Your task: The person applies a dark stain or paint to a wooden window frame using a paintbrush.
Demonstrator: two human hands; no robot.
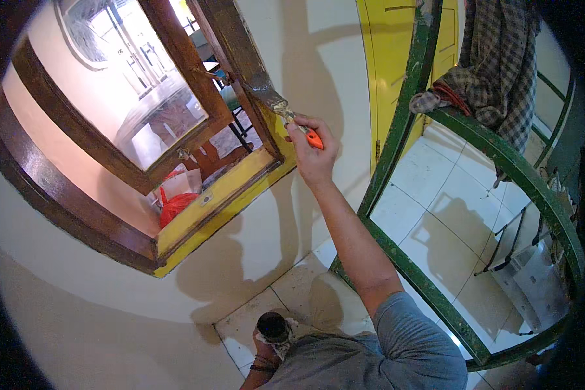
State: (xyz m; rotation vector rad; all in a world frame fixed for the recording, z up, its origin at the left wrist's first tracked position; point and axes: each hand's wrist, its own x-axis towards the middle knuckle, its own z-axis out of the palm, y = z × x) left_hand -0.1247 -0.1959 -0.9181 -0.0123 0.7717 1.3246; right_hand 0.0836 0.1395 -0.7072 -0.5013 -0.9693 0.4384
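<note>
My right hand (317,151) grips the orange handle of a paintbrush (313,138), its bristles pressed against the right upright of a wooden window frame (256,68). Above the brush that upright is dark brown; below it the wood is yellow. The frame's sill (224,187) is yellow with some brown, and its left part (73,209) is brown. Low in front of my body, my left hand (264,347) holds a small container of dark paint (273,326) with a whitish cloth or paper around it. A brown window sash with glass (148,178) stands within the frame opening.
A green frame (419,292) stands close on my right, with a checkered cloth (502,73) draped over its bar. Behind it are a yellow door (387,63), floor tiles (434,209) and a grey-white object with black bars (531,273). A red plastic bag (175,207) lies beyond the sill.
</note>
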